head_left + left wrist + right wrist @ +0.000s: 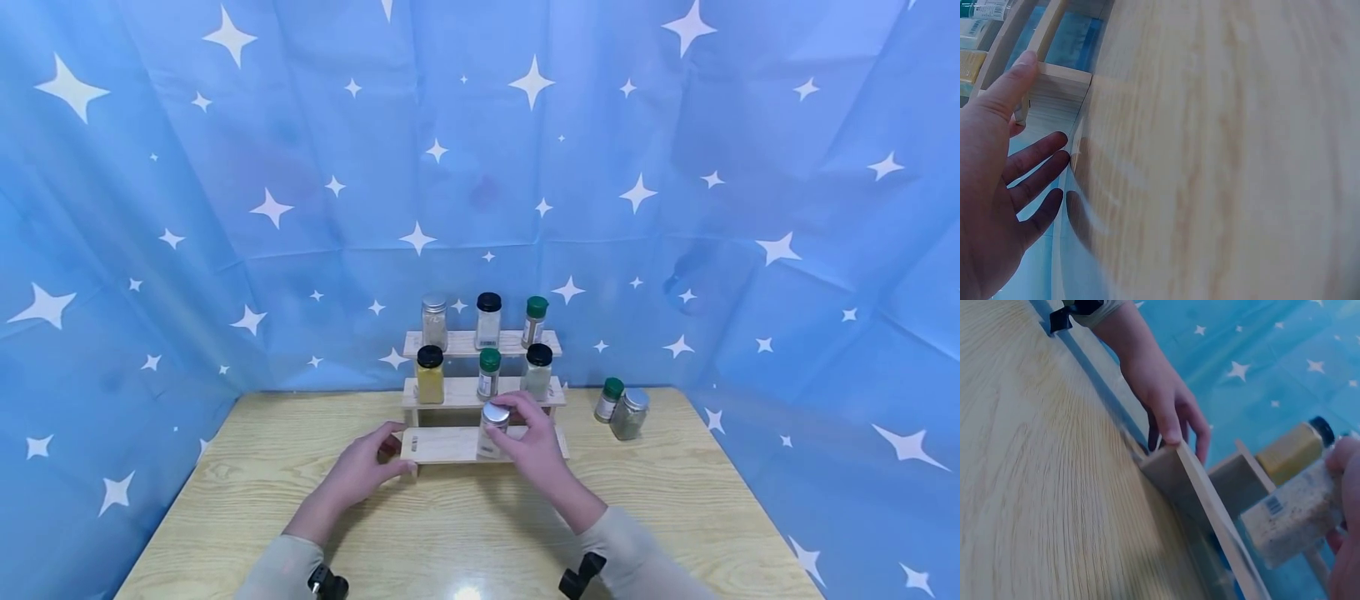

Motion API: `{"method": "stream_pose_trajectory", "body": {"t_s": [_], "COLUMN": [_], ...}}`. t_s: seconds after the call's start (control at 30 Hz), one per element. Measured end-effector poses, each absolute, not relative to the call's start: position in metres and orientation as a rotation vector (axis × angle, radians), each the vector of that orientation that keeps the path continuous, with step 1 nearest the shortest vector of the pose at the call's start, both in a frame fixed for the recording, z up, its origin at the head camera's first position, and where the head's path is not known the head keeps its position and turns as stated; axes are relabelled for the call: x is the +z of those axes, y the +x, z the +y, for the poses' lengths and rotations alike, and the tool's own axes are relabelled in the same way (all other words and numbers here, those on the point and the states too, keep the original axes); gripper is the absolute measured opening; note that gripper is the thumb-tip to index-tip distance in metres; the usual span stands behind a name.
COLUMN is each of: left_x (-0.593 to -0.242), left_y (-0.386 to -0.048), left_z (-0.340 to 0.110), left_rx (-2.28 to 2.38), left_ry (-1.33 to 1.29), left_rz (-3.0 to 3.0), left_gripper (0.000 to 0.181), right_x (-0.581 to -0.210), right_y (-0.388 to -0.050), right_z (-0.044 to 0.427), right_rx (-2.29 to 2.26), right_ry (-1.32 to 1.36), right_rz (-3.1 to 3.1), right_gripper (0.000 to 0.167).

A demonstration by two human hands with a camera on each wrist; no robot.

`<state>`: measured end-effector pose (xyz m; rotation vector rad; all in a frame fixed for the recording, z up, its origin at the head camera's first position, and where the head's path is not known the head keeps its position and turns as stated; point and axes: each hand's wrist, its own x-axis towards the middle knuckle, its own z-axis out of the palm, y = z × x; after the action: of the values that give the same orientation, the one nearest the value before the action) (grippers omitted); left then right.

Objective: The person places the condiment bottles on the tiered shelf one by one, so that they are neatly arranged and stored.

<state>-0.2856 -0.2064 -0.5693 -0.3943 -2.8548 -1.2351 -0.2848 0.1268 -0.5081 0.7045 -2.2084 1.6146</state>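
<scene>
My right hand (536, 450) grips a clear spice jar (491, 442) with a silver lid, thumb and fingers around its upper part. The jar is over the right half of the lowest board of a three-step wooden spice rack (442, 446). Its pale, speckled contents show in the right wrist view; I cannot tell whether its base touches the board. My left hand (358, 468) pinches the left end of that board between thumb and index finger. The left wrist view shows the other fingers of the left hand (997, 181) spread loosely beside the rack's side panel (1057, 103).
The middle step bears a yellow jar (431, 382), a green-capped jar (488, 379) and a black-capped jar (537, 379). Three more jars stand on the top step. Right of the rack, a green-capped jar (607, 404) and a silver-lidded jar (629, 417) stand on the wooden table (675, 500).
</scene>
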Motion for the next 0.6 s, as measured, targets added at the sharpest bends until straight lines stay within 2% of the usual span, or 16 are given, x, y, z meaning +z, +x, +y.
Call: {"method": "stream_pose_trajectory", "body": {"t_s": [0.6], "left_x": [-0.568], "left_y": [-0.286], "left_z": [-0.206], "left_rx": [-1.203], "left_ry": [-0.374], "left_rz": [-2.876], "left_gripper": [0.077], "right_x": [-0.505], "right_y": [-0.294], "right_z": [0.075], "right_rx": [1.656], "right_ry": [0.843], "right_rz": [-2.214], "right_gripper": [0.042]}}
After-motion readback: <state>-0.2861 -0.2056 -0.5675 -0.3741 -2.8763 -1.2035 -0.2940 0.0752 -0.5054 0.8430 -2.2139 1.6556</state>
